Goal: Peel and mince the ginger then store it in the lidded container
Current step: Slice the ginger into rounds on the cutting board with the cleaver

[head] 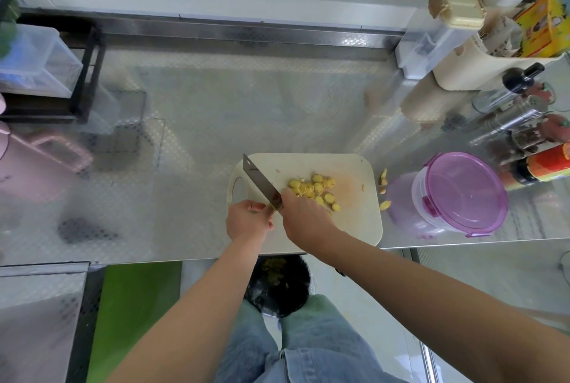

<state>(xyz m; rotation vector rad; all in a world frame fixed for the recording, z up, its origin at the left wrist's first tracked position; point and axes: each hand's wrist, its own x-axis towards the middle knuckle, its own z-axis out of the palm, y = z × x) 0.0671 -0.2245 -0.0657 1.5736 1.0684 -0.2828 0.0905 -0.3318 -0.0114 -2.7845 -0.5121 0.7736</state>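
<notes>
item: ginger slices — heaped mid cutting board; lidded container closed, just right. right hand wraps cleaver; left hand curled, pinching ginger nub at the blade. risk: nicked fingertips — the small nub could slip.

The person wore loose jeans of light blue denim, washed out to a paler and slightly greenish tone over the knees, and with a darker stitched seam and a folded edge of cloth near the lower border of the view. The left forearm and the right forearm were bare along all their visible length. The left hand and the right hand were bare too.
</notes>
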